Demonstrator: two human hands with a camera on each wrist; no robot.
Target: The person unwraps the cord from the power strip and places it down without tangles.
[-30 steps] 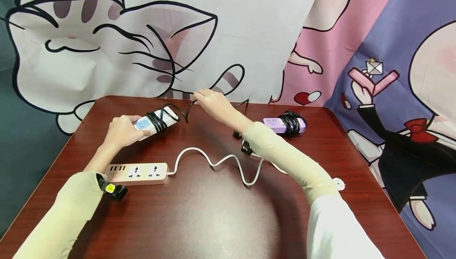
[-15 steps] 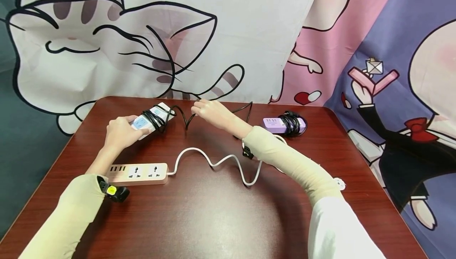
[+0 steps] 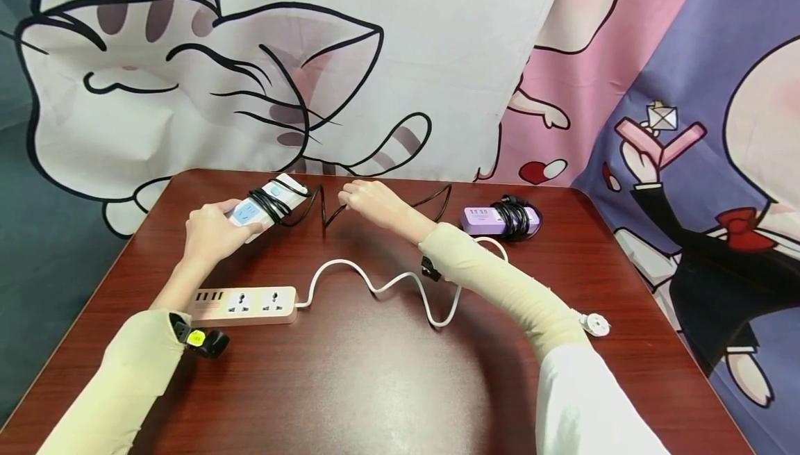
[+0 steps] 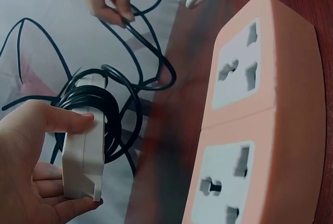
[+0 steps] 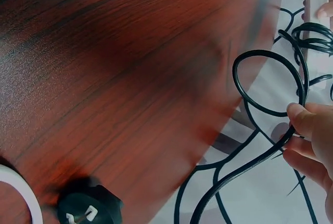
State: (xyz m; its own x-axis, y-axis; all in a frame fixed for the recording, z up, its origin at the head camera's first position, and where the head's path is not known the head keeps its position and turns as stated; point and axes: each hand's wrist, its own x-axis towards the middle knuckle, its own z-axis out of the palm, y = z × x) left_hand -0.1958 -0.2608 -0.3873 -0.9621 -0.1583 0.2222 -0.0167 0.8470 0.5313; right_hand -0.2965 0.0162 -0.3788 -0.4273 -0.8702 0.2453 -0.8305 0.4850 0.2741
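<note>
My left hand grips the near end of a white power strip by the table's back left, its far end tilted up. In the left wrist view, the thumb lies along the strip's side and the fingers curl underneath. Several turns of black cord wrap its middle. My right hand, at the back middle, pinches the cord between thumb and fingertips. The right wrist view shows a loose loop of cord between that hand and the strip, with more cord trailing from the fingers.
A pink power strip lies in front of my left hand, its white cable snaking right beneath my right arm. A purple power strip with bundled black cord rests back right. A white plug and a black plug lie on the table.
My right hand has come down and slightly nearer from the table's back edge with the cord. The white strip has turned a little in my left hand, its far end shifting left and up.
</note>
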